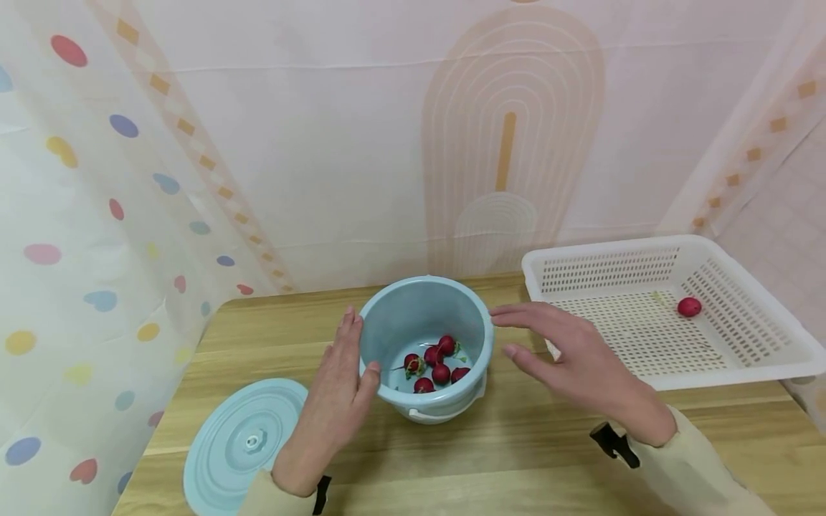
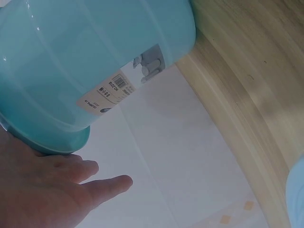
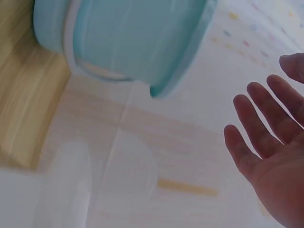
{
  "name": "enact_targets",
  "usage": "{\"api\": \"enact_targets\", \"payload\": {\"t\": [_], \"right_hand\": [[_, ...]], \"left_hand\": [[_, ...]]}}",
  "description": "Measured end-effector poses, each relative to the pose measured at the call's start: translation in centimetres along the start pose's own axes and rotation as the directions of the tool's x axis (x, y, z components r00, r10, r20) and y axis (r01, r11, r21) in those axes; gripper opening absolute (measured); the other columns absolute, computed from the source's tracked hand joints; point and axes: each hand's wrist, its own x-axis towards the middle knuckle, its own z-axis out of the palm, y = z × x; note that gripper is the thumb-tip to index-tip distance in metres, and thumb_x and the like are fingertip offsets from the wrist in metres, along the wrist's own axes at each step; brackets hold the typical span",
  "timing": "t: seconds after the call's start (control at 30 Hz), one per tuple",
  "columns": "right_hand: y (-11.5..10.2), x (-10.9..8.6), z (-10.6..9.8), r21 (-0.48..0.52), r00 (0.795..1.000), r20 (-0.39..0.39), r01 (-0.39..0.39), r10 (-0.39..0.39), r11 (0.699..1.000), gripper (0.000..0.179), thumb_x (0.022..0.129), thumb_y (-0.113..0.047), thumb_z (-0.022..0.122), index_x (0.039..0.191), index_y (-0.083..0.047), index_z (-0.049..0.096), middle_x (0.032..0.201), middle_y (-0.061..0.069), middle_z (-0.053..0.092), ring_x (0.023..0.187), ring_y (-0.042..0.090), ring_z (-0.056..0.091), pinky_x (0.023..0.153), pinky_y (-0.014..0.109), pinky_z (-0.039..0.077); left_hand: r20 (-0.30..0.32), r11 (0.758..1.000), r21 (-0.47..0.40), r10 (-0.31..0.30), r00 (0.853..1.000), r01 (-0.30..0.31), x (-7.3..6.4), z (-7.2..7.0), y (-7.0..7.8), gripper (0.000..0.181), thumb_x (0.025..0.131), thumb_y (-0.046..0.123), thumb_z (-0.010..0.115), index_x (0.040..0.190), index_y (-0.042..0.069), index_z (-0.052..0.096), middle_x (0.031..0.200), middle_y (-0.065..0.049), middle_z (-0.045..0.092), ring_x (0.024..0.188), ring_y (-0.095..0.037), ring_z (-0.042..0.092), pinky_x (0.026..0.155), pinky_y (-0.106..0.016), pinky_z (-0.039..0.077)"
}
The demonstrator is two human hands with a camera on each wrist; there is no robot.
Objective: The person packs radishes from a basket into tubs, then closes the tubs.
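A light blue bucket (image 1: 426, 301) stands upright on the wooden table with several red radishes (image 1: 441, 373) on its bottom. At its left rim is my left hand (image 1: 332, 390), fingers extended along the outside and thumb near the front edge. The left wrist view shows that hand (image 2: 52, 190) right at the rim, below a label (image 2: 118, 83) on the bucket's side. My right hand (image 1: 574, 355) is held off the bucket's right side, fingers spread and nothing in them. A gap separates the right hand (image 3: 275, 137) from the bucket (image 3: 133, 38) in the right wrist view.
A round light blue lid (image 1: 222, 437) lies on the table at left. On the right, a white slotted basket (image 1: 613, 256) holds one radish (image 1: 689, 307) and a small green scrap. Behind the table (image 1: 503, 459) hangs a patterned curtain (image 1: 323, 143).
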Motion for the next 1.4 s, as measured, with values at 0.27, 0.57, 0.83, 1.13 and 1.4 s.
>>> {"api": "enact_targets", "payload": {"t": [0.27,0.57,0.83,1.13,1.4], "right_hand": [[1.4,-2.2,-2.3,-0.02,0.992,-0.125,0.011,-0.014,1.0,0.036,0.091,-0.017,0.079,0.126,-0.016,0.073,0.128,-0.001,0.071,0.123,0.005,0.062,0.105,0.013,0.042],[2.8,-4.2,-4.2,-0.037,0.978,-0.202,-0.068,0.059,0.997,0.053,0.073,0.004,0.085,0.123,-0.011,0.075,0.128,-0.003,0.072,0.124,-0.002,0.059,0.105,0.013,0.041],[4.2,-5.8,-5.9,-0.077,0.961,-0.247,-0.147,0.124,0.986,0.053,0.075,0.006,0.084,0.126,-0.009,0.074,0.124,0.0,0.074,0.122,-0.007,0.059,0.094,0.007,0.043],[5.8,-7.2,-7.6,-0.098,0.931,-0.276,-0.275,0.24,0.956,0.045,0.083,0.006,0.079,0.125,-0.011,0.075,0.127,-0.012,0.071,0.12,-0.013,0.055,0.097,0.005,0.037],[8.2,-8.5,-8.7,-0.106,0.91,-0.273,-0.352,0.313,0.93,0.036,0.09,0.001,0.075,0.125,-0.006,0.072,0.119,-0.035,0.062,0.103,-0.017,0.055,0.087,0.002,0.037]], "left_hand": [[0.009,1.0,-0.003,-0.009,1.0,0.009,0.0,0.0,0.0,0.067,0.106,0.026,0.046,0.159,-0.008,0.026,0.172,-0.016,0.015,0.156,-0.037,0.02,0.117,-0.067,0.028],[0.009,1.0,-0.008,-0.014,1.0,0.014,-0.2,0.0,0.0,0.067,0.105,0.023,0.048,0.16,-0.008,0.025,0.172,-0.016,0.015,0.156,-0.036,0.02,0.118,-0.066,0.027],[0.013,1.0,-0.012,-0.018,1.0,0.018,-0.1,-0.1,0.1,0.067,0.104,0.02,0.05,0.16,-0.008,0.025,0.172,-0.016,0.015,0.156,-0.036,0.021,0.118,-0.066,0.027],[0.013,1.0,-0.004,-0.013,1.0,0.013,-0.1,0.0,0.1,0.067,0.106,0.024,0.048,0.16,-0.007,0.025,0.172,-0.016,0.015,0.156,-0.036,0.021,0.118,-0.066,0.027],[0.01,1.0,0.002,-0.003,1.0,0.003,-0.1,0.0,0.0,0.067,0.107,0.027,0.046,0.16,-0.007,0.024,0.172,-0.016,0.014,0.155,-0.037,0.022,0.117,-0.066,0.028]]}}
